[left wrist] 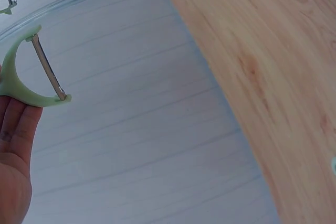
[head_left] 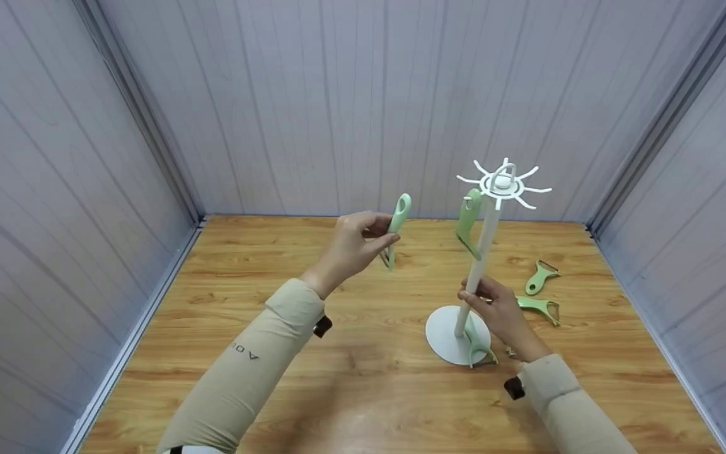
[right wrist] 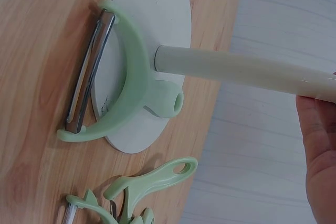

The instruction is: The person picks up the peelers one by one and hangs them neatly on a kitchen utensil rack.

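My left hand [head_left: 357, 246] pinches a pale green peeler [head_left: 398, 217] by its handle, the looped end up. In the left wrist view its metal blade [left wrist: 48, 69] points away from the fingers. My right hand [head_left: 500, 310] grips the pole [head_left: 484, 243] of a white stand with a ring of hooks [head_left: 503, 185] on top. One green peeler [head_left: 467, 221] hangs from a left-side hook, blade down. Low by the pole, another green peeler [right wrist: 137, 77] overlaps the round base [right wrist: 157, 3]; I cannot tell whether it rests there.
Right of the stand, one green peeler [head_left: 541, 277] lies on the wooden table [head_left: 262, 258]. A second peeler [head_left: 538, 305] lies partly behind my right hand. A small piece [head_left: 511, 352] shows beside my right wrist. Pale panel walls [head_left: 350, 113] enclose the table's back and sides.
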### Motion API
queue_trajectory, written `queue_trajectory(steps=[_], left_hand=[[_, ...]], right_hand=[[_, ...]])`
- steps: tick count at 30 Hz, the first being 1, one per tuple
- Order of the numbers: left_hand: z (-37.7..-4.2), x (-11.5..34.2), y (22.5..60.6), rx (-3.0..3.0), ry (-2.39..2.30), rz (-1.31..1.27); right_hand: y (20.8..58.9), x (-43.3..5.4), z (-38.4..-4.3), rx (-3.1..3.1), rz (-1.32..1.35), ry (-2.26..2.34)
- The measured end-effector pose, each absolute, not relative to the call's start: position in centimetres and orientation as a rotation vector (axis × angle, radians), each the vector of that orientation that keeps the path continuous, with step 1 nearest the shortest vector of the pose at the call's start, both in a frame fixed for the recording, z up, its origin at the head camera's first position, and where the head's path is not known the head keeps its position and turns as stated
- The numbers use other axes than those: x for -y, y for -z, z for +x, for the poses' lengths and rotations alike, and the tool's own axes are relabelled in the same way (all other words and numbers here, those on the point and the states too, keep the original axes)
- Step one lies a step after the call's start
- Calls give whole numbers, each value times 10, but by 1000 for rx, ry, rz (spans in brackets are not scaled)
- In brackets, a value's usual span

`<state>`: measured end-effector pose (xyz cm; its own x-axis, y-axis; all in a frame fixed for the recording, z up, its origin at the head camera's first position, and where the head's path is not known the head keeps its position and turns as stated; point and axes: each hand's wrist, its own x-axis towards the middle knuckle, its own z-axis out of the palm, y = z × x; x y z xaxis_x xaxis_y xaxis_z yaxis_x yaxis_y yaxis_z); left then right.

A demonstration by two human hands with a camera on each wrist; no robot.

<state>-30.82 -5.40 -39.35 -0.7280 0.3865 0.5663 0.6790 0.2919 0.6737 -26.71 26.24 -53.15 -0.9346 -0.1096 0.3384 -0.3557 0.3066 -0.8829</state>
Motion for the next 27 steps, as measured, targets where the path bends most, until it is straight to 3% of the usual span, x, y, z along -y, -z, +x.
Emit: queue_trajectory(steps=[27], left_hand=[[-305,20,357,2127,1299,-1117]], right_hand=[[533,-263,-268,2335,446,-1693]])
